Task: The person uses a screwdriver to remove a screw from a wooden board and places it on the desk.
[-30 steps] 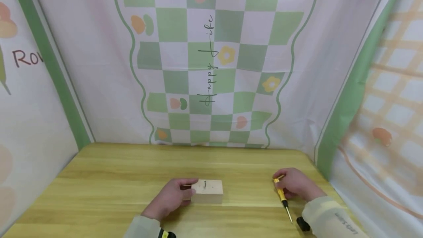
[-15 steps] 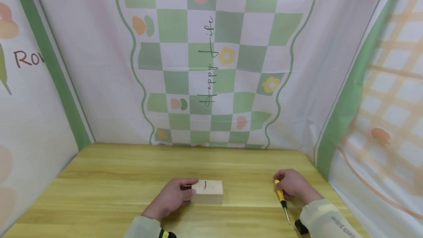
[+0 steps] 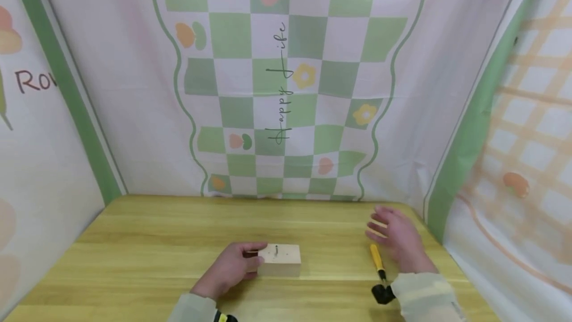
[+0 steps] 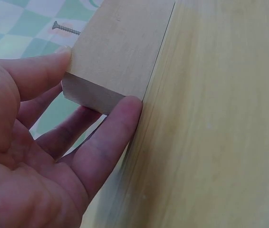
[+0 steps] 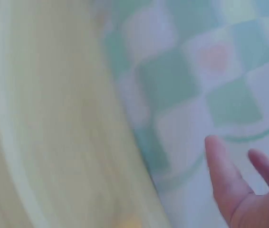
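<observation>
A pale wooden block (image 3: 283,268) lies on the table, with a screw (image 3: 276,249) standing up from its top face. My left hand (image 3: 230,266) grips the block's left end between thumb and fingers. In the left wrist view the thumb touches one edge and a fingertip the opposite edge, while the screw (image 4: 66,28) sticks out past the block. A yellow-handled screwdriver (image 3: 376,257) rests on the table at the right, its shaft partly hidden by the black wrist camera. Just beyond its handle hovers my right hand (image 3: 399,237), fingers spread and holding nothing.
The wood-grain table (image 3: 178,222) reaches back to a wall hung with green-checked cloth (image 3: 304,108). Patterned cloth also closes off both sides. A black wrist camera (image 3: 382,294) sits beneath the right cuff, over the screwdriver's tip end.
My right hand has let go of the screwdriver, leaving it on the table, and has lifted away toward the back with fingers spreading. The left hand and block stay put.
</observation>
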{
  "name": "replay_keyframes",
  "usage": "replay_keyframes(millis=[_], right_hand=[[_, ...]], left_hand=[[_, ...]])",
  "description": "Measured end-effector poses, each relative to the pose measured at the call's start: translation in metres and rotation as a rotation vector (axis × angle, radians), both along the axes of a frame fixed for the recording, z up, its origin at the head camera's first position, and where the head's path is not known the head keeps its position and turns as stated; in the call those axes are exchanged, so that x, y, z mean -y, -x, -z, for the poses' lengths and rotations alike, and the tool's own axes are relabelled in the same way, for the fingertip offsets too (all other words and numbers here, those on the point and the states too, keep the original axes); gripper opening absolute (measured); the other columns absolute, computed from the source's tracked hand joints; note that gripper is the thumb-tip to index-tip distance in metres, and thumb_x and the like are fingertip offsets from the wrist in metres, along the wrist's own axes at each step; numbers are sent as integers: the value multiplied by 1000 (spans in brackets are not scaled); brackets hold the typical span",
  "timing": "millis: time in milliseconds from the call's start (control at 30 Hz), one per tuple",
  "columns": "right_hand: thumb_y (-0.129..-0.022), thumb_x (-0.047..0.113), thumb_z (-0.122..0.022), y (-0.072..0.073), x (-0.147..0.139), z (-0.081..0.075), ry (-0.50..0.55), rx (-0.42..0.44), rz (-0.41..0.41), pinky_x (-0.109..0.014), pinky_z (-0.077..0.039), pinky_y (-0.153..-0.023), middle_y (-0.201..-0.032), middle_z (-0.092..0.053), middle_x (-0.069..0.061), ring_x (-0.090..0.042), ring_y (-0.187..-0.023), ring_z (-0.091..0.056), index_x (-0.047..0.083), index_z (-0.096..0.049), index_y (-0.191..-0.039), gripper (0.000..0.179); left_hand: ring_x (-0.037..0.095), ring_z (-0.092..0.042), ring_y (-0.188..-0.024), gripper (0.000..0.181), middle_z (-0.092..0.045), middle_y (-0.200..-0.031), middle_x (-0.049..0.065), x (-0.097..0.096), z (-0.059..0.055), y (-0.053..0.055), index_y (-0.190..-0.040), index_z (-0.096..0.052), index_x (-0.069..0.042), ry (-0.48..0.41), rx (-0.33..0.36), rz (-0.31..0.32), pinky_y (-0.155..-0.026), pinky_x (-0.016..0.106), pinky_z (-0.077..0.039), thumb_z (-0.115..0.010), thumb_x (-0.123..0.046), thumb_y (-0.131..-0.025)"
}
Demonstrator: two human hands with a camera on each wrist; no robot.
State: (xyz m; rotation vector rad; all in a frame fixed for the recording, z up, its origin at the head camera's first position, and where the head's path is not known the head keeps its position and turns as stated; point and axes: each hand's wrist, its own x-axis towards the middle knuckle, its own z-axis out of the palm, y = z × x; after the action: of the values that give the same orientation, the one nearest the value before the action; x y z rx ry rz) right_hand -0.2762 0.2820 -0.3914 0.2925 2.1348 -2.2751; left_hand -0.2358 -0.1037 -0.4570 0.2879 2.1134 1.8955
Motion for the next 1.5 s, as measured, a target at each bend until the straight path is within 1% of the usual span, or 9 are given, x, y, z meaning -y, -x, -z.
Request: replay_keyframes(millis=[33,100,200,400,533,733,833,1233,1500], right_hand=[[-90,40,-61,-1,8,-2,163,6,3,-41,-45,-92,-136,-33,-17,-32,-116,-45,10,-37,-135,59],[-90,36,-62,-4,25,-2,388,12,-26,-47,-40,-96,-135,-32,-17,-35,-120,-40,11,-38,-132,55],[-89,38,-63,-8,50,5,472,24,-111,-52,-39,-96,-136,-32,-18,-40,-123,-35,12,-39,-133,57],[-92,34,-59,-23,90,24,329,42,-346,-57,-39,-93,-146,-17,-24,-49,-128,-23,9,-29,-144,65],[-92,27,-61,-28,107,32,288,60,-421,-58,-38,-93,-146,-17,-24,-48,-126,-28,8,-34,-141,60],[-88,17,-66,-31,125,44,187,43,-443,-54,-46,-85,-140,-29,-25,-37,-108,-51,4,-43,-136,55],[-86,14,-68,-32,130,46,122,30,-433,-52,-48,-82,-136,-34,-24,-33,-101,-56,3,-45,-134,55],[-81,4,-69,-32,134,52,-100,8,-411,-44,-53,-75,-125,-48,-16,-28,-93,-59,0,-53,-127,49],[-80,6,-71,-36,134,50,-120,47,-424,-44,-53,-75,-124,-49,-14,-27,-92,-59,4,-56,-123,45]], left_hand=[[26,-57,-99,41,-55,-120,11,0,0,0,-127,-59,-12,-2,0,-2,-78,41,-52,-67,-15,-87],[26,-57,-99,41,-55,-120,11,1,0,0,-127,-59,-12,-4,-2,-8,-77,41,-53,-67,-15,-87],[25,-57,-98,41,-55,-120,11,1,1,0,-127,-59,-11,-7,-10,-8,-76,40,-53,-67,-14,-87],[25,-57,-97,41,-56,-120,11,0,0,-2,-127,-58,-8,-15,-14,-1,-77,41,-53,-66,-13,-87],[25,-57,-98,41,-56,-119,11,-1,0,-1,-127,-58,-9,-11,-9,-2,-78,41,-53,-66,-13,-87],[26,-57,-97,41,-56,-120,12,-3,0,0,-127,-59,-9,10,-15,-15,-75,40,-53,-67,-13,-87],[26,-57,-98,40,-56,-120,12,-4,-1,-1,-126,-59,-10,13,-6,-15,-76,41,-53,-67,-13,-87],[26,-57,-97,40,-54,-122,14,-6,0,-2,-127,-59,-10,10,-27,-9,-75,40,-53,-66,-14,-88],[25,-57,-99,38,-55,-120,13,-7,1,-2,-128,-57,-8,-4,-39,17,-79,41,-52,-62,-14,-91]])
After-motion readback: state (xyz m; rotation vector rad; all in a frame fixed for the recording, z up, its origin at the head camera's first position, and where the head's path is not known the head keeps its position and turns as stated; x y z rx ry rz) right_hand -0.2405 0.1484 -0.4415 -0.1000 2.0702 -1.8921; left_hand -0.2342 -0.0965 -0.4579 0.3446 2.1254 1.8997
